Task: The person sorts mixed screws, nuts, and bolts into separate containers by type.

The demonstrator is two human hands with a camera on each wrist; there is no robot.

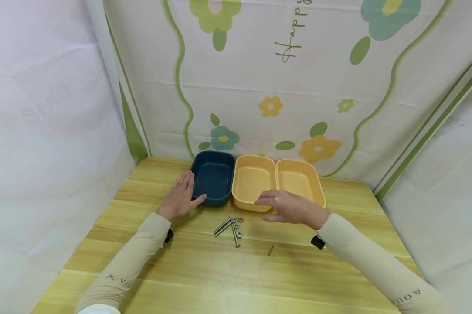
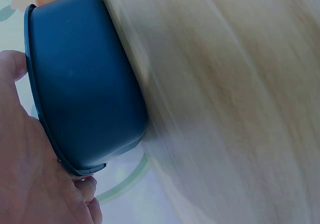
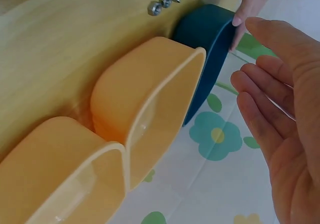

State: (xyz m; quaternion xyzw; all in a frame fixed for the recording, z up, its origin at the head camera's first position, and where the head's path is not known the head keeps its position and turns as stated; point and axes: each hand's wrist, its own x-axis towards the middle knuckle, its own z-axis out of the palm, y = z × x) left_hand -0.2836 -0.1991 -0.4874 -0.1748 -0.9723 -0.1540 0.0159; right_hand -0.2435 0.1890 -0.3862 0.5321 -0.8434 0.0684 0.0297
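Observation:
My left hand (image 1: 181,196) rests against the left side of a dark blue bin (image 1: 213,171), its fingers straight along the rim and its thumb at the near edge. A few small thin screws (image 1: 226,184) lie inside that bin. My right hand (image 1: 288,207) hovers over the front of two yellow bins, the middle one (image 1: 253,176) and the right one (image 1: 297,181). In the right wrist view its fingers are loosely bent with nothing between them. In front of the bins lie several long bolts (image 1: 222,227) and hex nuts (image 1: 239,234).
A single small screw (image 1: 270,250) lies apart on the wooden table (image 1: 204,279), nearer the person. Behind the bins hangs a flower-printed white cloth (image 1: 228,87), with more white cloth at both sides. The three bins stand side by side along the back edge.

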